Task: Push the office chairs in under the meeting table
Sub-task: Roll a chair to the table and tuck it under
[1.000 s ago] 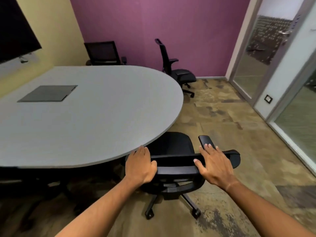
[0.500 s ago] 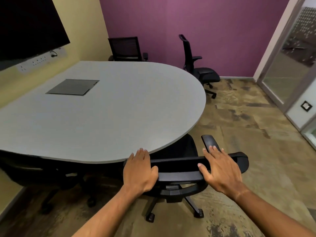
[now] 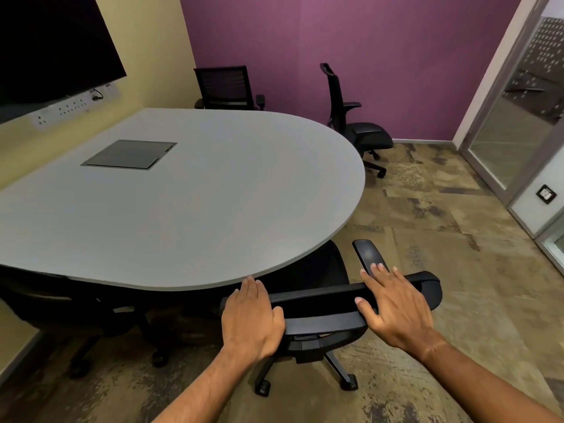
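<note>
A black office chair stands right in front of me, its seat partly under the rounded end of the grey meeting table. My left hand rests on the left end of the chair's backrest top, fingers curled over it. My right hand lies flat on the right part of the backrest, fingers spread, fingertips near the right armrest. Another black chair stands pulled out at the far right of the table. A third chair sits at the table's far side. A fourth chair is tucked under the near left edge.
A dark screen hangs on the yellow wall at left, with a socket strip below. A cable hatch is set in the tabletop. A glass door and partition stand at right. Patterned carpet stretches between table and glass.
The chair has rolled further under the table with both hands on its backrest. My view has swung left, so the wall screen and far chairs sit more to the right.
</note>
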Action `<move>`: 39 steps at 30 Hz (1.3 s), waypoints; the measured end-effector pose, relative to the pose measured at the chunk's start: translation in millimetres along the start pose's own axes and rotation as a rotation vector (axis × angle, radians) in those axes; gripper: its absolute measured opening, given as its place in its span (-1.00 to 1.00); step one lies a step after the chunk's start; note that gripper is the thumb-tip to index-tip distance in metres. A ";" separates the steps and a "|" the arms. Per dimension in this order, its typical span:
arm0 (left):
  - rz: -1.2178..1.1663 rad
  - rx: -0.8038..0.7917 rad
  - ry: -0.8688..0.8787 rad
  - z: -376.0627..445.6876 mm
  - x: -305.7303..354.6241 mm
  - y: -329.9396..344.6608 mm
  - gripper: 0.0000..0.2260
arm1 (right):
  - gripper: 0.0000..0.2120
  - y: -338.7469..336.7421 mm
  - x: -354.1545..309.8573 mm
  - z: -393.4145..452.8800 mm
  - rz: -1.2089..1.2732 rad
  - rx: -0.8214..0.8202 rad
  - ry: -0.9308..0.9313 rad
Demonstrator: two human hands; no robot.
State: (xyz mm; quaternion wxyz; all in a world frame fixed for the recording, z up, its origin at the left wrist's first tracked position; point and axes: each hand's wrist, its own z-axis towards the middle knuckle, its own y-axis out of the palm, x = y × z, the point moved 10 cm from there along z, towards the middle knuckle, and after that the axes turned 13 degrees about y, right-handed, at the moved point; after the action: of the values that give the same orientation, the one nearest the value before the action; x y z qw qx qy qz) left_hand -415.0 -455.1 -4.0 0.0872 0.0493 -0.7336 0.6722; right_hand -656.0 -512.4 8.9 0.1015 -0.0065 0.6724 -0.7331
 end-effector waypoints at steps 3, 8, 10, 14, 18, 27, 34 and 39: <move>0.006 -0.013 -0.015 -6.9 -1.6 1.3 -0.41 | -0.28 0.6 -4.8 -6.0 -0.002 -0.005 -0.014; 0.026 -0.028 -0.056 -17.5 -6.2 2.5 -0.42 | -0.32 -1.0 -10.6 -13.6 0.025 0.004 -0.023; 0.030 -0.012 -0.065 -20.3 -2.1 1.2 -0.42 | -0.33 -2.6 -8.0 -11.5 0.023 0.010 -0.039; 0.017 0.017 -0.062 -19.5 7.9 -0.6 -0.39 | -0.34 -4.0 1.0 -1.7 0.017 0.013 -0.066; -0.002 0.006 -0.074 -16.0 12.3 2.8 -0.36 | -0.37 -4.0 6.4 6.5 0.022 0.025 -0.089; -0.067 0.076 -0.075 -1.2 26.2 -1.5 -0.36 | -0.35 -8.5 17.1 29.1 0.022 0.028 -0.107; -0.043 0.101 -0.057 9.5 0.2 -11.1 -0.33 | -0.32 -8.9 -6.6 36.4 0.040 0.036 -0.119; -0.019 0.127 -0.063 0.6 -18.5 -11.7 -0.31 | -0.31 -5.1 -25.3 30.9 0.033 0.057 -0.150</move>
State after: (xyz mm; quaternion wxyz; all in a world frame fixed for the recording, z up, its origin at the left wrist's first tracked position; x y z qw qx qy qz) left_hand -394.7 -457.6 3.9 0.0673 0.0827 -0.6915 0.7145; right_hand -627.5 -538.5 20.2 0.1636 -0.0475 0.6417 -0.7478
